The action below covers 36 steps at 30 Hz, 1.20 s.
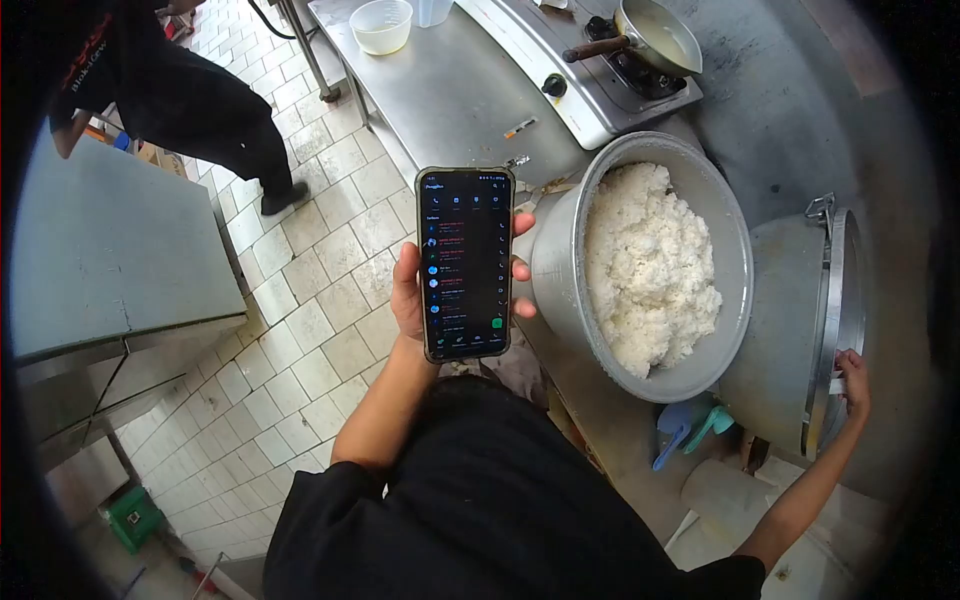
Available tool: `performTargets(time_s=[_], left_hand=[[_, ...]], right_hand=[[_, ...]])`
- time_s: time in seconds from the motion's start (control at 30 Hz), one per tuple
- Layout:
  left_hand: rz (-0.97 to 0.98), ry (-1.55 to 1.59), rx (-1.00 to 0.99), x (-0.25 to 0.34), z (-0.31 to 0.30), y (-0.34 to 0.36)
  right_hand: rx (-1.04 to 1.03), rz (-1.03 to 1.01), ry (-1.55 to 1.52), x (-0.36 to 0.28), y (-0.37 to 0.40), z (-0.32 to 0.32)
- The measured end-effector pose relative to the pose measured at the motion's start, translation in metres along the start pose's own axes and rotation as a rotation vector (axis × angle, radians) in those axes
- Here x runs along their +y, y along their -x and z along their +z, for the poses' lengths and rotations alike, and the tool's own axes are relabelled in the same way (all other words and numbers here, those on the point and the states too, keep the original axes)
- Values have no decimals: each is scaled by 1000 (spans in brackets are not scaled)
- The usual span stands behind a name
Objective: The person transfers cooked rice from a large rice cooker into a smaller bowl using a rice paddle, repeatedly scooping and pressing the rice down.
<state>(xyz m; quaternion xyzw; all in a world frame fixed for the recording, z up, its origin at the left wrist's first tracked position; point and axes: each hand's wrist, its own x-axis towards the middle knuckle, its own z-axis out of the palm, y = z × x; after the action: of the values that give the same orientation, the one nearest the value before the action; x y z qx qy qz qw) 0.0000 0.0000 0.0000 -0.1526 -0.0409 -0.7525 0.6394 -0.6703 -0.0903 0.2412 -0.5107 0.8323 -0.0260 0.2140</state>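
My left hand [412, 296] holds a black smartphone [465, 262] upright in front of me, its screen lit with a dark list. Just right of the phone stands a large metal pot [565, 255] filled with cooked white rice [650, 265]. My right hand [853, 380] reaches far to the right and grips the rim of a big round metal lid [838, 330] standing on edge beside the pot.
A steel counter [460, 90] holds a white plastic bowl [381, 25] and a gas stove with a pan [655, 35]. Another person in black [190, 100] stands on the tiled floor at upper left. A grey table [100, 250] is at left. Blue and teal scoops [690, 425] lie below the pot.
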Motion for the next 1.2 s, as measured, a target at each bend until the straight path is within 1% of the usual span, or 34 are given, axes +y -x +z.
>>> performTargets(time_s=[0.07,0.1,0.17,0.2,0.23,0.3,0.33,0.37,0.43,0.5,0.57,0.63,0.7,0.73,0.77,0.83,0.87,0.93,0.97,1.03,1.07,1.13,1.17,1.2], left_hand=[[-3,-107,57,3,1,5],[1,-94,65,2,-3,6],[40,-523,161,10,-6,13],[26,-595,242,14,-10,17],[27,-593,257,20,-17,24],[-173,-915,383,36,-27,41],[-316,-1106,397,44,-25,51],[-478,-1357,367,53,-29,59],[-748,-1711,289,62,-47,86],[-1205,-1898,278,66,-57,115],[-1484,-1950,338,61,-62,154],[-1715,-1801,378,52,-52,169],[-1706,-1683,214,45,-51,190],[-1718,-1461,498,28,-16,171],[-1651,-1379,500,23,-13,177],[-1646,-1258,549,13,-1,170],[-1654,-1275,552,5,2,165],[-1743,-1280,466,-10,-1,153],[-1765,-1303,436,-12,-21,160],[-1844,-1366,396,-29,-31,148],[-1930,-1308,351,-36,-36,140],[-1954,-1350,334,-41,-50,146],[-1980,-1391,326,-42,-55,149],[-1953,-1470,278,-45,-57,152]], right_hand=[[22,9,-24,-2,3,3],[20,15,-10,-5,4,-4],[18,20,-4,-7,5,0],[8,22,-3,-6,4,2],[21,23,-10,-4,2,1],[24,16,-7,-5,-2,-1],[16,8,-23,-4,-4,-1],[10,-1,-41,-3,-6,-1],[-10,-41,-29,7,-14,-5],[-22,-85,-26,8,-19,-6],[-20,-105,4,-4,-8,-1],[-20,-127,10,-12,-1,2],[-17,-141,10,-11,4,4],[-11,-184,25,-9,4,3],[-8,-226,41,-6,3,2],[-4,-252,37,0,-2,0],[0,-273,44,3,-3,1],[-11,-276,18,-1,0,2],[-25,-281,10,-2,-2,0],[23,-333,-9,12,-17,-1],[48,-320,-30,12,-17,-2],[-44,-332,4,-3,-4,0],[-24,-326,-8,-12,6,-3],[-62,-294,27,-19,18,-6]])
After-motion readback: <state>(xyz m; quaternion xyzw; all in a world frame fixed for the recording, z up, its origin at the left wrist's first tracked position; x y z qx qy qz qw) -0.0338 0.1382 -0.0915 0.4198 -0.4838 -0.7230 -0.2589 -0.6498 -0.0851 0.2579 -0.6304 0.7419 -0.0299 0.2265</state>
